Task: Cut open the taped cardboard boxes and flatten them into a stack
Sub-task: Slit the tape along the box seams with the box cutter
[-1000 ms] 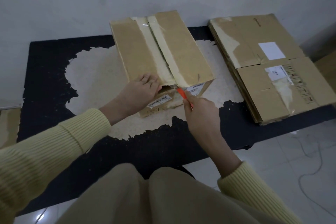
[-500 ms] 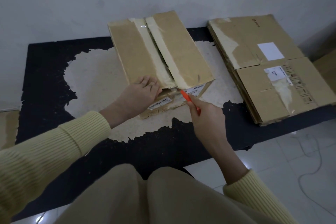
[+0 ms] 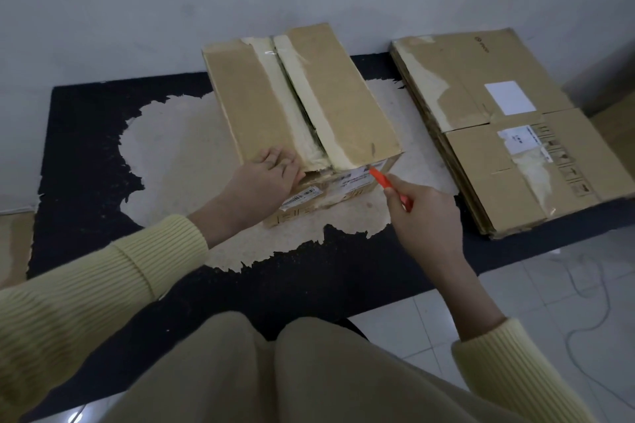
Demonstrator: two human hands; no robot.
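Note:
A brown cardboard box [image 3: 347, 103] stands in the middle of the table, its top seam of pale tape split into a dark gap along its length. My left hand [image 3: 266, 175] presses flat on the near left corner of the box top. My right hand [image 3: 424, 216] grips an orange cutter [image 3: 383, 180] whose tip touches the upper edge of the box's near face, at the right, by a white label. A stack of flattened boxes [image 3: 508, 134] lies on the table's right end.
The table [image 3: 86, 134] is black with a large worn pale patch under the box. A grey wall rises right behind it. White floor tiles and a thin cable [image 3: 591, 312] show at the lower right. My knees fill the bottom of the view.
The cutter has slid from the centre seam rightward along the near top edge of the box. The top gap has widened. My left hand stays pressed on the box.

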